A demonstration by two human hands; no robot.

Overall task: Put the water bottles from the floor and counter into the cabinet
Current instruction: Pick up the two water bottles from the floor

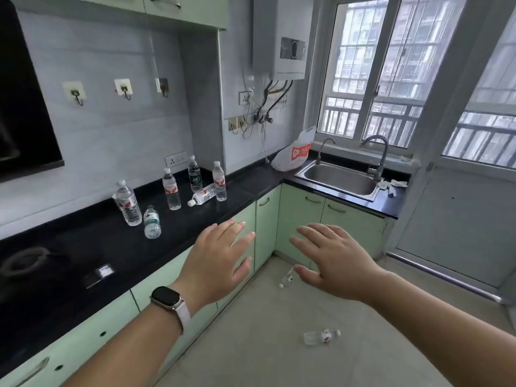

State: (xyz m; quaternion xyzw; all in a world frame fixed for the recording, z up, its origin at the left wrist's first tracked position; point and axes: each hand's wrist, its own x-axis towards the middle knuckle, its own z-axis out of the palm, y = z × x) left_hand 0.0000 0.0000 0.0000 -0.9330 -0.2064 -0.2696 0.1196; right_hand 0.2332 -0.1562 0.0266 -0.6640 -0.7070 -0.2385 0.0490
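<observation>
Several clear water bottles stand on the black counter (111,247): a red-label one (128,203), a green-label one (152,222), another red-label one (171,189), a dark-label one (194,174) and a tall one (219,177). One bottle (201,194) lies on its side among them. Two bottles lie on the floor, one (321,336) in the middle and one (287,278) partly hidden behind my right hand (335,261). My left hand (220,258), with a watch on the wrist, hovers open in front of the shut green cabinets (266,227). Both hands are empty, fingers spread.
A steel sink (339,180) with a tap sits in the counter's right wing under the window. A white plastic bag (293,153) lies in the corner. Crumpled tissues (392,185) lie beside the sink. A black range hood (25,107) hangs at left above a hob.
</observation>
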